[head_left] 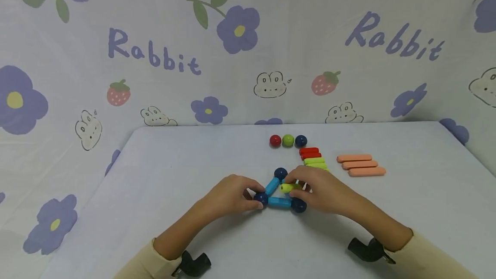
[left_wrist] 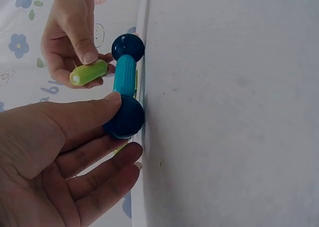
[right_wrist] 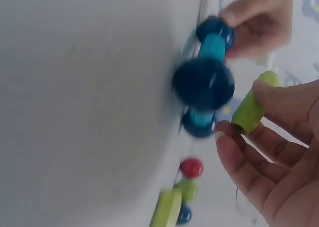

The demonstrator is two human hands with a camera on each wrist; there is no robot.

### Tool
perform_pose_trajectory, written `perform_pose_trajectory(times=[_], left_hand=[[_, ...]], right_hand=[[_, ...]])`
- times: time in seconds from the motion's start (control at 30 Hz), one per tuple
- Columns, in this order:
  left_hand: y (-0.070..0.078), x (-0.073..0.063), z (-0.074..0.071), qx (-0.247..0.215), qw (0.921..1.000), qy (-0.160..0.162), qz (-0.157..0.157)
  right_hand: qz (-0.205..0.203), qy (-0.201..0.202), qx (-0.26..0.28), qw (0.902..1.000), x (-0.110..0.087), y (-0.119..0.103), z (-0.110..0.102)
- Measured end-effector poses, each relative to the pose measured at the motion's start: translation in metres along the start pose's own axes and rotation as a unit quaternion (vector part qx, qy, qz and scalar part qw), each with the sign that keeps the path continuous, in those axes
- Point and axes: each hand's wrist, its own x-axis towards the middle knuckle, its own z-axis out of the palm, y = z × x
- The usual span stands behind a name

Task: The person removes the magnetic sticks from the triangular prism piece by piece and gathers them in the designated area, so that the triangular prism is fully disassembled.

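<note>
My left hand (head_left: 234, 195) pinches the left dark blue ball (head_left: 261, 199) of a triangle lying on the table, with the thumb and index finger on it. Bright blue rods (head_left: 279, 202) join this ball to the near right ball (head_left: 298, 205) and the far ball (head_left: 280, 174). A third blue rod (right_wrist: 201, 118), mostly behind my right hand in the head view, links those other two balls. Above the triangle, my right hand (head_left: 323, 188) holds a yellow-green rod (left_wrist: 88, 72) between thumb and fingers, its end pointing left and apart from the balls.
Behind the triangle sit a red ball (head_left: 275, 141), a green ball (head_left: 288, 140) and a dark blue ball (head_left: 301, 141) in a row. Red rods (head_left: 309, 151) and yellow-green rods (head_left: 314, 160) lie nearer, partly behind my right hand. Three longer orange rods (head_left: 359, 165) lie at the right.
</note>
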Motion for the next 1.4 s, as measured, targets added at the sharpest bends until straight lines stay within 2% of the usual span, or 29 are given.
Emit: perform_pose_trajectory(times=[0.1,0.2,0.53,0.87,1.1,1.17,1.27,1.33,1.4], left_hand=[[0.001,0.0,0.0,-0.001,1.0,0.0,-0.005],[0.001,-0.001,0.001,0.0,1.0,0.002,-0.006],[-0.001,0.0,0.002,0.005,1.0,0.005,-0.003],[0.0,0.0,0.002,0.005,0.9999,0.006,-0.008],[0.0,0.0,0.002,0.009,0.9999,0.008,0.002],[-0.001,0.0,0.002,0.011,0.9998,0.009,0.009],[-0.001,0.0,0.002,0.01,0.9998,0.01,0.016],[-0.002,0.0,0.003,0.007,0.9997,0.009,0.019],[-0.002,0.001,0.003,0.003,0.9998,0.008,0.02]], right_hand=[[0.026,0.018,-0.051,0.9982,-0.008,0.008,-0.006],[0.055,0.016,-0.093,0.994,-0.016,0.013,-0.011],[0.124,-0.033,-0.162,0.9785,-0.021,0.037,-0.02],[0.141,-0.003,-0.199,0.9699,-0.012,0.051,-0.021],[0.153,-0.006,-0.226,0.9621,-0.008,0.052,-0.023],[0.151,-0.002,-0.221,0.9636,-0.009,0.049,-0.022],[0.127,0.001,-0.181,0.9751,-0.01,0.041,-0.018],[0.104,-0.018,-0.125,0.9865,-0.012,0.034,-0.014],[0.083,-0.043,-0.064,0.9935,-0.015,0.027,-0.009]])
